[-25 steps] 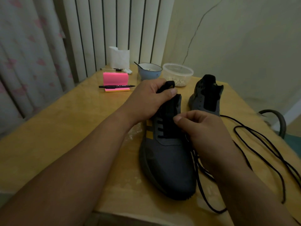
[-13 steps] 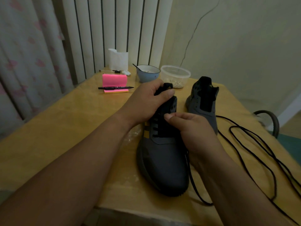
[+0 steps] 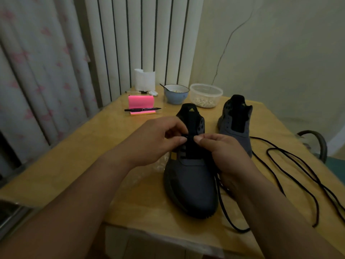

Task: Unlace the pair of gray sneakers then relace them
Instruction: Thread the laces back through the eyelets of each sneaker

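Note:
A gray sneaker with a black tongue and yellow side mark stands toe toward me on the wooden table. My left hand and my right hand meet over its upper eyelets, each pinching the black lace across the tongue. The lace's loose part trails down the shoe's right side to the table edge. The second gray sneaker stands behind and to the right, with no lace in it. A long loose black lace lies in loops on the table's right part.
At the back of the table sit a pink sticky-note pad with a black pen on it, a blue bowl with a spoon, a clear plastic tub and a white paper roll. A chair back shows at the right.
My left hand let go of the tongue's top and dropped to the eyelets. My right hand moved up and left to meet it at the lace.

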`<state>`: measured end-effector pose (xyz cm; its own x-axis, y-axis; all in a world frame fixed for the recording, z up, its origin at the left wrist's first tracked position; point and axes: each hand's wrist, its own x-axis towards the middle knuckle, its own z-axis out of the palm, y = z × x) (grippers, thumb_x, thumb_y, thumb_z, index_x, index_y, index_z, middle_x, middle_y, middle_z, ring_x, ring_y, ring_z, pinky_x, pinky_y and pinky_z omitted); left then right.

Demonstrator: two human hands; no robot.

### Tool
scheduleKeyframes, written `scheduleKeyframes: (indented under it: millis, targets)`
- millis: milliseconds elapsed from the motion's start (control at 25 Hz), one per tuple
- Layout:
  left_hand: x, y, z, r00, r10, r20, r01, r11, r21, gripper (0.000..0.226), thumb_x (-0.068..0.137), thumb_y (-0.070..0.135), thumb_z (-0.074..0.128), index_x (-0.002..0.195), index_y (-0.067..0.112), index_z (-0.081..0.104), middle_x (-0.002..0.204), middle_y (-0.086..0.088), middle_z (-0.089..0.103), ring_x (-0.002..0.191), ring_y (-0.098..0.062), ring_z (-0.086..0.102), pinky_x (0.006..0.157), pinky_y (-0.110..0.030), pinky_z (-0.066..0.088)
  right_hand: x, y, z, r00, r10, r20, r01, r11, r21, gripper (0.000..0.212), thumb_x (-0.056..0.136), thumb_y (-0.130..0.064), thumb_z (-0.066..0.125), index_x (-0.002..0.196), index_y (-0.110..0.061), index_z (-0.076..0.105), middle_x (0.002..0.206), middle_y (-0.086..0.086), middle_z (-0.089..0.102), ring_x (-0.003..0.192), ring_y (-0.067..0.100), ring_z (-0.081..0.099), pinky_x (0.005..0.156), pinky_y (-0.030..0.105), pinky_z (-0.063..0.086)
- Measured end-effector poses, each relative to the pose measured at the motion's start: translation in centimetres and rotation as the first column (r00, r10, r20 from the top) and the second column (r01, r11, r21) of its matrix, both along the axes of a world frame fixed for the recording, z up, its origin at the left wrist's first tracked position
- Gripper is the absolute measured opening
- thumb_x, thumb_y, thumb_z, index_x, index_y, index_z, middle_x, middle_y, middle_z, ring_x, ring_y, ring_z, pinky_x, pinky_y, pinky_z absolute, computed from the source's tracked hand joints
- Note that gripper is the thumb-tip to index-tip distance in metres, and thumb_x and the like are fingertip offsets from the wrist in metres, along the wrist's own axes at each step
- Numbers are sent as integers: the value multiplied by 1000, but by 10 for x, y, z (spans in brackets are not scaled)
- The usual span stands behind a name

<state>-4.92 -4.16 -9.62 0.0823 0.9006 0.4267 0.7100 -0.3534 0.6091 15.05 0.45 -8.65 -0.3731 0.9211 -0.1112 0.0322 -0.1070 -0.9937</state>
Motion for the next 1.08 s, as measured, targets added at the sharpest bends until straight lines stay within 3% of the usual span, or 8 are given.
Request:
scheduleKeyframes:
  millis: [280,400,480,640,720,840,960,1080]
  targets:
    - [6,7,-4,990,-37,133,42,999,-33,9,103,21,65,99,29,67,90,16,66,86,-6,66,74,-19,53,2,5,0,996,81,-41,-85,992,-96,19,100,-16,66,108,-2,76,100,15,79,94,28,77,89,40,59]
    - [13,2,-9,946,11,325,4,999,-44,10,107,18,57,99,21,63,94,9,67,88,-11,67,78,-24,57,11,9,6,989,117,87,-117,993,-7,23,103,-28,64,107,-6,72,72,2,66,59,15,59,56,26,49]
    - [9,4,-12,732,48,680,-26,999,-43,13,110,16,48,102,14,58,105,-2,73,96,-22,73,88,-37,60,24,16,12,983,152,102,-153,988,-6,22,104,-25,61,113,-6,68,67,-2,51,55,11,42,51,24,35]
    - [-19,0,-5,-103,-66,992,70,995,74,15,108,14,41,113,7,54,87,-9,64,68,-17,67,68,-32,61,47,29,25,981,168,95,-165,985,-42,20,101,-12,64,120,-8,67,73,1,52,58,12,43,51,25,39]
    - [-24,-6,-1,240,49,970,53,997,-64,16,107,24,47,99,13,54,80,-5,56,51,-10,42,44,-22,41,51,35,30,990,124,63,-122,992,-31,22,100,-12,65,121,-8,67,75,1,54,58,12,45,52,25,42]
    - [-12,-15,1,957,216,194,-156,947,-281,35,100,57,58,98,23,69,86,2,72,65,-10,60,62,-29,50,47,39,38,996,87,-25,-87,996,-10,26,100,-10,63,126,-6,65,70,1,55,57,12,47,56,28,42]
    - [-8,-17,-3,929,173,328,-74,953,-292,38,102,47,61,77,20,69,72,11,65,71,-7,60,73,-31,46,42,37,44,995,70,-72,-70,998,-3,27,100,-11,64,127,-8,65,71,0,60,59,12,53,61,30,49]
    - [-18,-10,-11,238,141,961,-40,990,-135,34,104,23,58,72,16,53,77,-2,62,79,-18,62,86,-38,52,40,30,45,993,100,-61,-99,995,16,24,101,-12,63,125,-12,67,86,3,68,74,15,66,69,31,58]
